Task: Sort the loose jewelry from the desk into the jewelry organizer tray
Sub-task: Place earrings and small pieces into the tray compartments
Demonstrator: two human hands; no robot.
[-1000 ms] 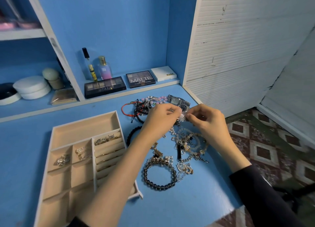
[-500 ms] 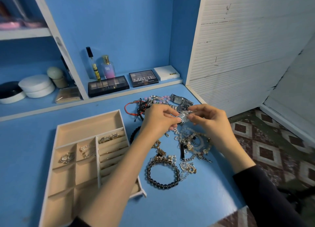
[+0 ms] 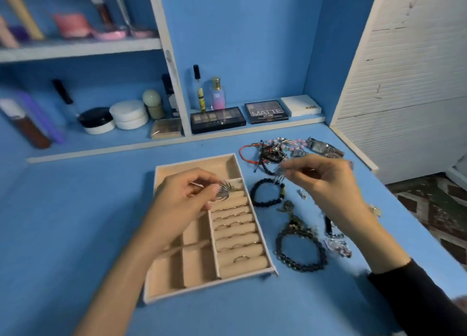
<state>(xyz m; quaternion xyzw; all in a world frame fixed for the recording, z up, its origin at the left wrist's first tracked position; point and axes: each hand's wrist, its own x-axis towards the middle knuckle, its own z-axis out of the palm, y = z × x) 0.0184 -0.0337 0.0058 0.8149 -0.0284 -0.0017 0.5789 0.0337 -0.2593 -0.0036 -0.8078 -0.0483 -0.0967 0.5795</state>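
The beige jewelry organizer tray [image 3: 194, 162] lies on the blue desk, with rings set in its padded rolls [image 3: 238, 237]. My left hand [image 3: 185, 199] hovers over the tray's upper part and pinches a silver spiral earring [image 3: 223, 190]. My right hand [image 3: 321, 181] is right of the tray, above the loose jewelry, pinching a second silver earring [image 3: 279, 175]. Loose pieces on the desk include a small dark bead bracelet [image 3: 267, 193], a larger dark bead bracelet [image 3: 300, 251], a tangle of cord bracelets [image 3: 265, 153] and a silver watch [image 3: 323, 147].
Makeup palettes [image 3: 217, 119], a perfume bottle [image 3: 217, 94] and jars [image 3: 129, 114] stand on the low shelf behind the desk. A white slatted panel [image 3: 404, 83] closes the right side. The desk's right edge drops to a patterned floor [image 3: 434, 209].
My hands have separated, each with one earring. The left hand moved left over the tray; the right stayed above the jewelry pile. The camera view shifted left.
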